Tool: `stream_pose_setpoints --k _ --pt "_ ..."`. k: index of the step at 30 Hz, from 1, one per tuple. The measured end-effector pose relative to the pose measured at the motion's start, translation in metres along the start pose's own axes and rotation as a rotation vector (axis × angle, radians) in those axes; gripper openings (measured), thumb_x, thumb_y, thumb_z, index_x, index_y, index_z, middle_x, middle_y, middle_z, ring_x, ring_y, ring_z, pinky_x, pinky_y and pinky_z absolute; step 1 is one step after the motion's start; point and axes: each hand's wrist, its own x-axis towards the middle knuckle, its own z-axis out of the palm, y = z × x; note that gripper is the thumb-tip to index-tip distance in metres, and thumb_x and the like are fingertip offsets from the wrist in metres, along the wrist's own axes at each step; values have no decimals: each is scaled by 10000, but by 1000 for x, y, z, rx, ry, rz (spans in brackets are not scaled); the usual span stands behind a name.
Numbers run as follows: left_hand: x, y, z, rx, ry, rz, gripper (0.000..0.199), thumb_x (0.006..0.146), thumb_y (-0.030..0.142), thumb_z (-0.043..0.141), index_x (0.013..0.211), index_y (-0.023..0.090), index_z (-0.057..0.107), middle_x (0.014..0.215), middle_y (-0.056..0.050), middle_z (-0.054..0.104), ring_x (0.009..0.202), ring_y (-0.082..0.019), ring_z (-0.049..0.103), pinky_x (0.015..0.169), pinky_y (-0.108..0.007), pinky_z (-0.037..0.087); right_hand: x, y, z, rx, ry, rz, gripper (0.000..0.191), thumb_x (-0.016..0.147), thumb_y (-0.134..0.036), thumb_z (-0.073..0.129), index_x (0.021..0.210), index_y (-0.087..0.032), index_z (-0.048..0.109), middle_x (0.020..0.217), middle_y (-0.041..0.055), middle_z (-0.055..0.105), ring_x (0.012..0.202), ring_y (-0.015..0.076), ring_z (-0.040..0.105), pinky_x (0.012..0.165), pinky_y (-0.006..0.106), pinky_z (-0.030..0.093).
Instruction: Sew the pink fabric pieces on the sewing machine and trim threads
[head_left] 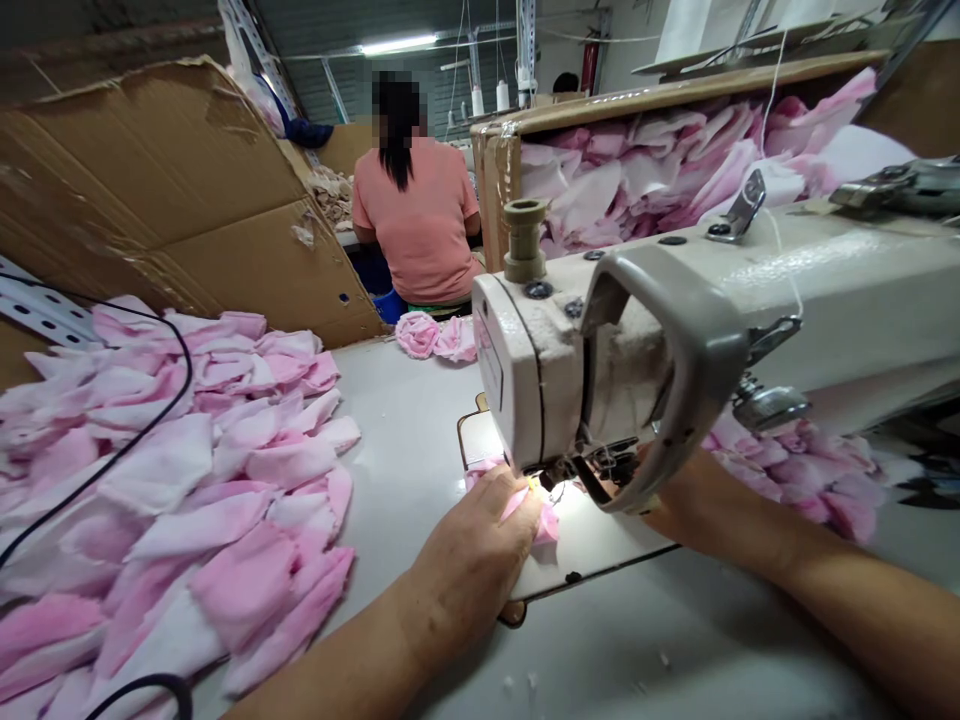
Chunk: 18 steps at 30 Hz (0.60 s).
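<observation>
My left hand [480,545] is closed on a small pink fabric piece [547,522] at the needle area of a white sewing machine [525,370]. The fabric lies on the lit metal needle plate [592,545], and part of it shows past my fingertips. My right hand [675,500] reaches in from the right behind the machine's grey guard [697,350]. Its fingers are mostly hidden there, so what they touch does not show.
A large heap of pink and white fabric pieces [225,510] covers the table's left. Two pink rosettes [417,334] lie behind the machine. More pink pieces [810,475] sit under its arm. Cardboard boxes [172,190] stand behind; a person in a pink shirt [420,215] sits beyond.
</observation>
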Motion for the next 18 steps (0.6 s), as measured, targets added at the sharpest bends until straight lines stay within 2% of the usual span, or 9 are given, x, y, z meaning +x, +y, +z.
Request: stream_pose_setpoints --k 3,7,11,14,18 --pt "-2 0 -2 17 -41 -25 226 846 89 523 1053 168 566 1075 -105 573 974 -253 551 821 -416 540 -1 -1 -1 -21 -11 -10 167 818 -142 543 692 -207 631 650 37 627 721 215 622 640 295 468" --pt "-4 2 -4 -11 -58 -26 312 856 57 483 1142 165 544 1051 -92 590 921 -226 549 810 -370 524 -3 -6 -6 -20 -63 -37 135 788 -113 576 718 -202 648 723 33 655 720 199 619 630 285 456" --pt "-3 5 -7 -32 -5 -38 271 891 75 430 1098 171 576 993 -82 599 860 -200 557 763 -317 523 -4 -12 -8 -11 -70 -26 117 779 -102 600 714 -190 641 762 39 664 702 196 619 602 280 432" --pt "0 6 -8 -29 4 -29 252 902 88 418 1065 168 592 984 -81 600 835 -187 566 731 -293 519 -5 -16 -7 3 -87 8 136 789 -97 593 684 -180 613 718 28 644 671 181 609 575 269 402" --pt "1 3 -5 -45 33 -4 245 921 114 391 1028 184 600 845 -44 573 721 -164 536 644 -278 485 -5 -16 -2 33 -118 22 198 826 -119 556 637 -175 548 696 15 618 646 158 575 576 269 373"
